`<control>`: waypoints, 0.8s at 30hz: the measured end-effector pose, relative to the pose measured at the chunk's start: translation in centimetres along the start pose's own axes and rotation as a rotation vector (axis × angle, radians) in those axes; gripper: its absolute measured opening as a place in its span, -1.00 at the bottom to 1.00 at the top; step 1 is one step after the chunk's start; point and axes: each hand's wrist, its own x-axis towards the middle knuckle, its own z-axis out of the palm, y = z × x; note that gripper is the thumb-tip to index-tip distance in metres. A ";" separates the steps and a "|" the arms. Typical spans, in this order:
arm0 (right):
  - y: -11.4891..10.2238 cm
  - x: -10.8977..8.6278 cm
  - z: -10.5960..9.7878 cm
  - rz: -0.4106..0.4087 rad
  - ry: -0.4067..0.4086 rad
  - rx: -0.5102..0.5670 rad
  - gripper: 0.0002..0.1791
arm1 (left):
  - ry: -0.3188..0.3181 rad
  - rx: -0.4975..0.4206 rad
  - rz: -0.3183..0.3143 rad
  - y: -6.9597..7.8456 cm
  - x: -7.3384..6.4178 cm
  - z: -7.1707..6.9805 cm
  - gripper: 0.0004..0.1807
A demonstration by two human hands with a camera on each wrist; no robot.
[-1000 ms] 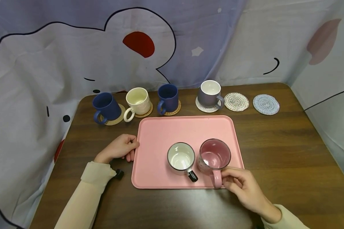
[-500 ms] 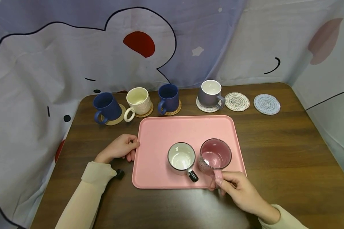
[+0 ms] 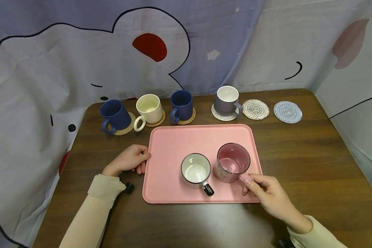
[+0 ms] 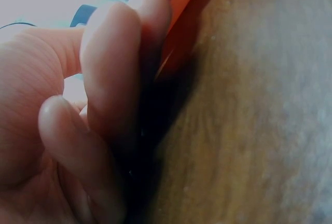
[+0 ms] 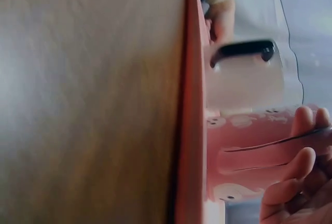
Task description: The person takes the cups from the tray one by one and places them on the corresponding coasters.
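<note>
My left hand (image 3: pixel 129 159) grips the left rim of the pink tray (image 3: pixel 173 143), thumb and fingers at its edge. In the left wrist view, fingertips (image 4: pixel 114 32) meet the tray's edge. With my right hand (image 3: pixel 271 194) I pinch the handle of a pink mug (image 3: pixel 225 175), which has a dark rim. The mug is on the tray's right part, its handle pointing front right. White figures show on the pink mug (image 5: pixel 244 123) in the right wrist view. Left of it on the tray stands a white mug (image 3: pixel 196 168) with a black handle.
Along the table's back stand a blue mug (image 3: pixel 116 115), a cream mug (image 3: pixel 150 108), another blue mug (image 3: pixel 183 105) and a grey mug (image 3: pixel 224 105), each on a coaster. Right of them lie a speckled coaster (image 3: pixel 255 109) and a light blue coaster (image 3: pixel 287 112). A printed curtain (image 3: pixel 220 34) hangs behind.
My right hand has taken hold of the pink mug's handle. The mug has moved slightly back and its handle has swung to the right. My left hand and the white mug have stayed put.
</note>
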 end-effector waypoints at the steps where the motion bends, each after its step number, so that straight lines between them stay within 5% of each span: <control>1: 0.0 0.2 -0.2 0.009 0.014 -0.018 -0.66 | 0.001 0.001 0.001 0.0 0.0 0.0 -0.66; 7: 0.2 1.4 -1.5 0.078 0.036 -0.075 -0.66 | 0.004 0.001 -0.001 0.1 0.1 -0.1 -0.66; 15: 0.2 2.4 -2.2 0.128 -0.056 0.028 -0.57 | -0.003 -0.004 -0.002 0.1 0.1 -0.1 -0.67; 24: 0.1 2.9 -1.8 0.144 -0.069 0.123 -0.49 | 0.000 -0.014 -0.003 0.1 -0.1 0.0 -0.67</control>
